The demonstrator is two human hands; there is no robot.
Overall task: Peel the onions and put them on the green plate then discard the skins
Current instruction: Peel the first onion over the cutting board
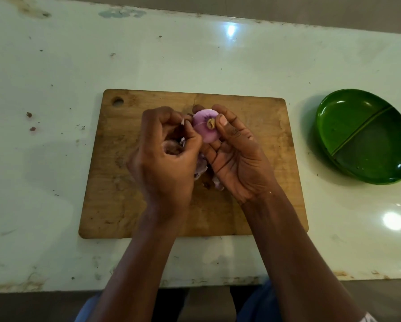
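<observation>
- Bench point(55, 89) with a worn wooden board point(116, 205) mid-scene; all work is over the board.
- Left hand point(164, 156): fingers curled, tips pinching a thin flap of skin point(182, 122) at the onion's left side. More peel looks bunched in the palm.
- Loose skins point(201, 168): on the board under both hands. Likely papery, near weightless and easily torn, so scoop them together.
- Onion point(205, 126): held above the board, root end up, mostly bare and pale purple. Probably firm, light and slick once peeled; grip across its sides.
- Right hand point(239, 163): cradles the onion, thumb beside the root, fingers behind.
- Green plate point(348, 117): right on the bench, well apart, no onion on it yet.
</observation>
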